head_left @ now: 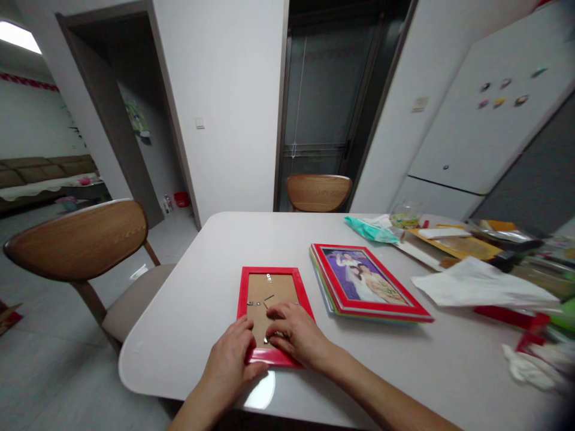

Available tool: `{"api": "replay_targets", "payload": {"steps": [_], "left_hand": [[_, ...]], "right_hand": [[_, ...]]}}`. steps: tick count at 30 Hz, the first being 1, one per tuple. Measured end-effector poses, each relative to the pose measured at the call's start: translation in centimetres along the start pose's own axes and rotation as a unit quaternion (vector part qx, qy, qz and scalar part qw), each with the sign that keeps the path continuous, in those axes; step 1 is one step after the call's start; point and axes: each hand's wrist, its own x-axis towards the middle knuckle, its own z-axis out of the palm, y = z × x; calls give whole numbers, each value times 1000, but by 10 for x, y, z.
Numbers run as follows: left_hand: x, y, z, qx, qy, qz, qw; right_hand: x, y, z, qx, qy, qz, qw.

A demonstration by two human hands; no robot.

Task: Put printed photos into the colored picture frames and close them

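A red picture frame [245, 287] lies face down on the white table, its brown backing board [263, 287] showing. Small metal clips sit along the backing's edges, one at the top [269, 278] and another at the left [253, 303]. Two thin dark pieces, one a small pin [269, 297], show near the board's middle. My left hand [231, 353] grips the frame's lower left corner, thumb along the bottom edge. Over the lower right of the backing, my right hand [299, 335] has its fingers curled, tips beside the bottom metal clip [265, 340]. Whatever they pinch is hidden.
Right of the frame stands a stack of picture frames, the top red one [368, 281] holding a photo. Farther right lie a teal packet [371, 230], white paper [485, 284], a yellow envelope [462, 244] and a glass bowl [406, 215]. Wooden chairs [81, 239] stand around the table.
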Motion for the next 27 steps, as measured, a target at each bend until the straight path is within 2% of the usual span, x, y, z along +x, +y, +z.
{"api": "replay_targets", "payload": {"steps": [6,13,18,21,24,27], "left_hand": [[-2,1,0,11,-3,-5,1000],[4,10,-3,49,-27,-28,998],[3,13,-7,62,-52,-40,996],[3,13,-8,56,-55,-49,996],[3,12,-7,36,-49,-55,997],[2,9,-4,20,-35,-53,998]], "right_hand": [[12,-6,2,9,32,34,999],[58,-8,18,-87,29,122,988],[70,-6,27,-96,51,152,982],[65,-2,20,-84,52,140,985],[51,9,3,-70,52,122,989],[33,25,-17,-82,22,144,986]]}}
